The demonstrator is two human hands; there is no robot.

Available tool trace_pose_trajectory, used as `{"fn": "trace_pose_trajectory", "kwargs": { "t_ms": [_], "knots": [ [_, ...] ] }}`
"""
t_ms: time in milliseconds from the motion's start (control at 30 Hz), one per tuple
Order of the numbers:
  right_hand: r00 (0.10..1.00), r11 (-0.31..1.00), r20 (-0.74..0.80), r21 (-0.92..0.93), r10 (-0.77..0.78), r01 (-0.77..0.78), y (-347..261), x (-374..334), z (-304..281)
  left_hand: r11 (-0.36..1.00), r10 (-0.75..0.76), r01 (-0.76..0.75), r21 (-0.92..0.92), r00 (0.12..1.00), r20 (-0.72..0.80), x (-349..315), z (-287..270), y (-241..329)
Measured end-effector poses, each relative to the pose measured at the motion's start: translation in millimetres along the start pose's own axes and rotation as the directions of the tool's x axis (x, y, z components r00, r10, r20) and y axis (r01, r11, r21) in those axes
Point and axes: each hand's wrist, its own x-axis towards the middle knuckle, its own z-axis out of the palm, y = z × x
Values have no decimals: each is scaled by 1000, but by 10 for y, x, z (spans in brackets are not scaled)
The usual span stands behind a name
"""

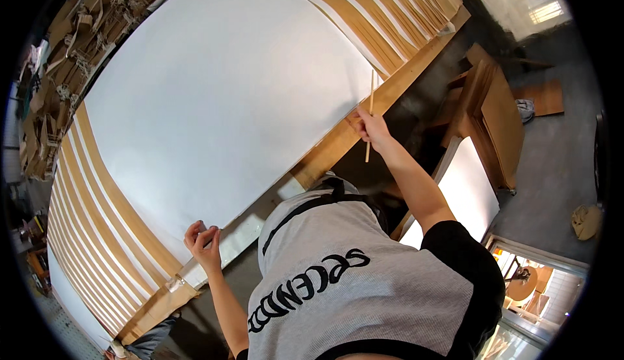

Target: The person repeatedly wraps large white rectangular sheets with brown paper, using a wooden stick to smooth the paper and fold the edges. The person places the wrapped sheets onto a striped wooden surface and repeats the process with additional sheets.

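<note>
A large white sheet (227,93) lies across the work surface in front of me, its near edge running slantwise from lower left to upper right. My right hand (372,129) is closed around a thin wooden stick (372,93) at the sheet's near right edge. The stick points away from me past the edge. At the near left corner of the sheet is my left hand (203,242), its fingers curled and thumb bent toward the index finger. Whatever it pinches there is too small or hidden to name.
Brown strips alternate with white sheets at the left (123,210) and right (370,15) ends. A wooden board (325,152) edges the near side. Brown cardboard scraps (65,80) pile up beyond. Brown panels (497,126) and a white panel (465,191) stand at right.
</note>
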Motion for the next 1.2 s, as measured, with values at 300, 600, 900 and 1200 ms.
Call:
{"fn": "trace_pose_trajectory", "kwargs": {
  "t_ms": [300,600,900,1200],
  "knots": [
    [679,548,-66,-650,-731,527,-680,122,350,970,197,-172,171,971,-137,836,181,507],
    [325,-30,501,-577,-802,816,-1506,686,2162,814,257,-289,503,957,134,2076,929,966],
    [302,-246,571,-690,-763,681,-1973,2046,1926,800,200,-264,539,964,176,2107,1217,968],
    [315,-335,626,-699,-713,632,-1904,2131,1873,790,202,-272,550,962,187,2124,1327,958]
  ]
}}
